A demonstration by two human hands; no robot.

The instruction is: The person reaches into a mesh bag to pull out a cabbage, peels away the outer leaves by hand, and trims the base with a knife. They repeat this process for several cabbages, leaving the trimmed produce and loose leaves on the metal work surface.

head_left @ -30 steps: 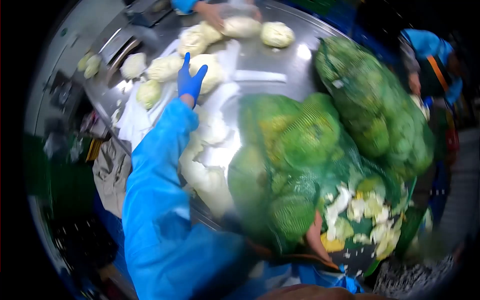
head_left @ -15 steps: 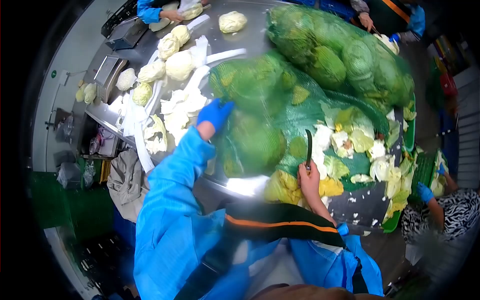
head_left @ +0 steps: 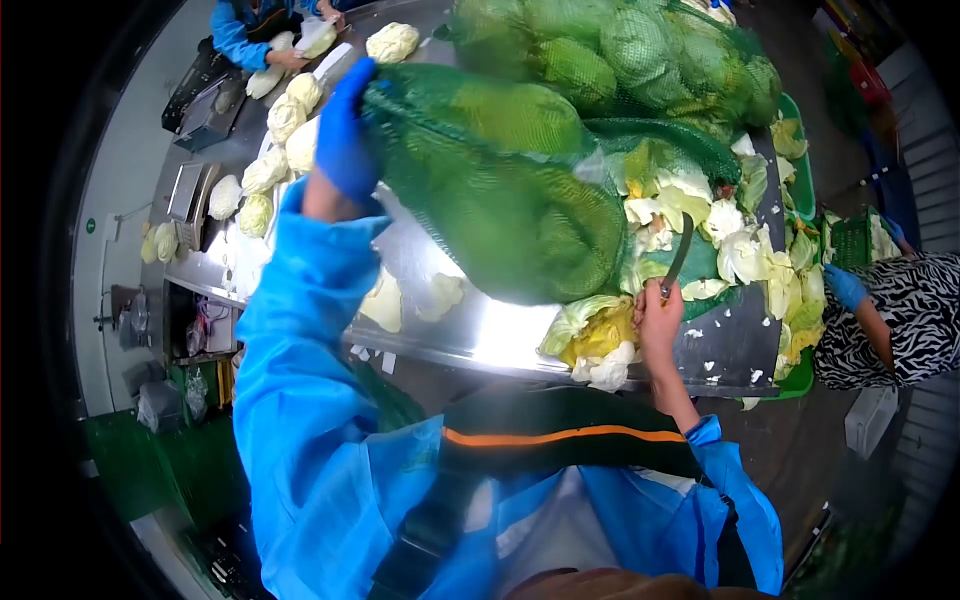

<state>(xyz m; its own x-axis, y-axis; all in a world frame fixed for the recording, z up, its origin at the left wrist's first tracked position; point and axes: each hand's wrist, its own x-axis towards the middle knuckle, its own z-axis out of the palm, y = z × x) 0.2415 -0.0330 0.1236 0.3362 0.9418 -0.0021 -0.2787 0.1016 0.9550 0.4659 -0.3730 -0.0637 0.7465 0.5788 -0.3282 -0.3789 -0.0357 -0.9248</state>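
A pale grey, smooth wall (head_left: 125, 185) curves up the left side, bearing a small square green sign (head_left: 90, 226). A broad, shiny stainless-steel table (head_left: 425, 335) fills the middle of the room, white light glaring off its near edge. Below its left end is a pale-walled open shelf (head_left: 216, 325), and a dark green boxy block (head_left: 140, 455) stands lower left, its material unclear. Dark brownish-grey floor (head_left: 770, 430) shows at the right, where a pale grey rectangular box (head_left: 871, 415) sits. Grey ridged panelling (head_left: 925, 130) runs along the dim far right side.
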